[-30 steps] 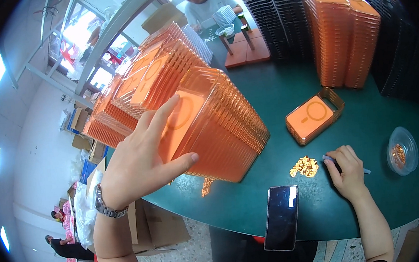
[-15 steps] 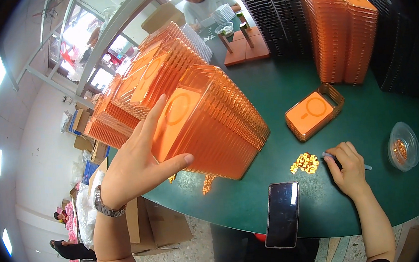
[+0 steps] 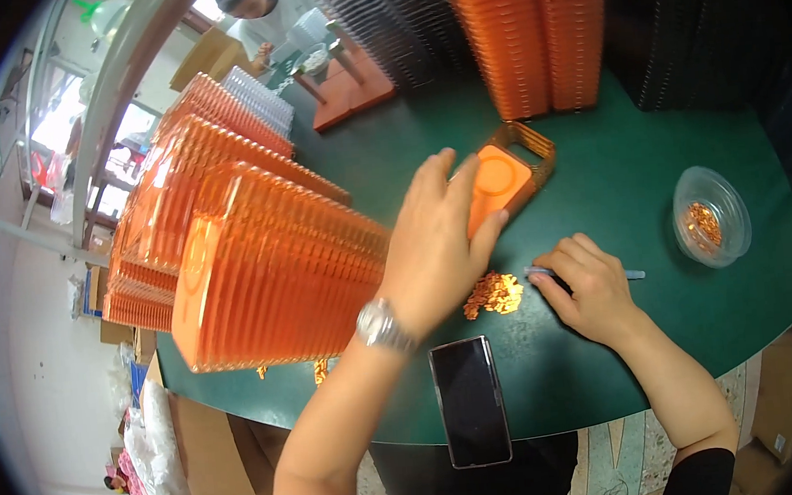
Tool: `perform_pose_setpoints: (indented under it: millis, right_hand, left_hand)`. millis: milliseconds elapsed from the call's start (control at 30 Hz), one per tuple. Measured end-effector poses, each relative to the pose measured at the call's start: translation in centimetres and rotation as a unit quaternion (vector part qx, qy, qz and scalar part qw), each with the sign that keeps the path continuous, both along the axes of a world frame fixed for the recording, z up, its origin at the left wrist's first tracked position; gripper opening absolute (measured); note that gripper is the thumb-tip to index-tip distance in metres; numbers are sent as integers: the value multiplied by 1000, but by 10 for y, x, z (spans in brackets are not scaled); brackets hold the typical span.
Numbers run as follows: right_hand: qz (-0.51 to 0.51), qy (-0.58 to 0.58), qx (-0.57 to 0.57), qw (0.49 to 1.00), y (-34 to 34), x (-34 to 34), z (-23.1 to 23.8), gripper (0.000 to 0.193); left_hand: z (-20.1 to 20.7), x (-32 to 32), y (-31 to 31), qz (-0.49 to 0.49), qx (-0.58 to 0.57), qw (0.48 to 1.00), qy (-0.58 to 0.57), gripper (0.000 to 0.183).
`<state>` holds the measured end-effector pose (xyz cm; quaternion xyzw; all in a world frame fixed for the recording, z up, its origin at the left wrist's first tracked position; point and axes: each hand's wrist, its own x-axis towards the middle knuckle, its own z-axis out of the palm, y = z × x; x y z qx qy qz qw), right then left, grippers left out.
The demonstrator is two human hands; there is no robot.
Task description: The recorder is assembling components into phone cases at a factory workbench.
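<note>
My left hand [image 3: 432, 235], a metal watch on its wrist, reaches over the table with its fingers stretched and its thumb apart. Its fingertips overlap the near left side of an orange phone case [image 3: 499, 176] with a ring on its back; whether they touch it, I cannot tell. My right hand [image 3: 590, 288] rests on the table, closed around a slim grey-blue stick-like tool [image 3: 636, 275]. By that tool's left end lies a pile of small shiny gold pieces [image 3: 497, 293]. More small pieces lie in a clear plastic bowl [image 3: 712, 218] on the right.
Tall stacks of orange cases [image 3: 277, 275] stand on the left. More orange stacks [image 3: 529, 42] and black stacks [image 3: 677, 30] line the back. A dark smartphone [image 3: 470, 400] lies at the green table's [image 3: 576, 401] front edge. Across the table sits another person [image 3: 290, 18].
My left hand has gone from the left stack of orange cases rightward to the single case. The whole view has shifted. My right hand keeps the tool beside the gold pieces.
</note>
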<state>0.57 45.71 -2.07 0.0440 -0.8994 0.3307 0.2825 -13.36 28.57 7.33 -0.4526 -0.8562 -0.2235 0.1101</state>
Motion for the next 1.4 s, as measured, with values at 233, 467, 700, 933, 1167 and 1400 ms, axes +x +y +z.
perform_pose_setpoints:
  millis: [233,467,700,933,1167,1400]
  right_hand:
    - [-4,-27,8,1000,5,3,5,13]
    - [-33,-37,13,999,12,4,-1,12]
    - [-45,-30,39,998,1,-3,6,9]
    - [-43,-19,161,986,-12,5,7,22]
    - [164,-195,50,966,-178,28,101,21]
    - [319,-302,-49,897,-348,-102,98,20]
  left_hand:
    - [-38,-35,39,39,-79,993,-84,106]
    - [0,31,-8,-106,218,938,-246,77]
    - [-11,135,-173,-67,220,929,-290,39]
    - [-64,177,-271,282,380,839,-268,23]
    - [-82,155,-318,158,331,904,-220,13]
    - [-88,138,-331,111,212,954,-183,13]
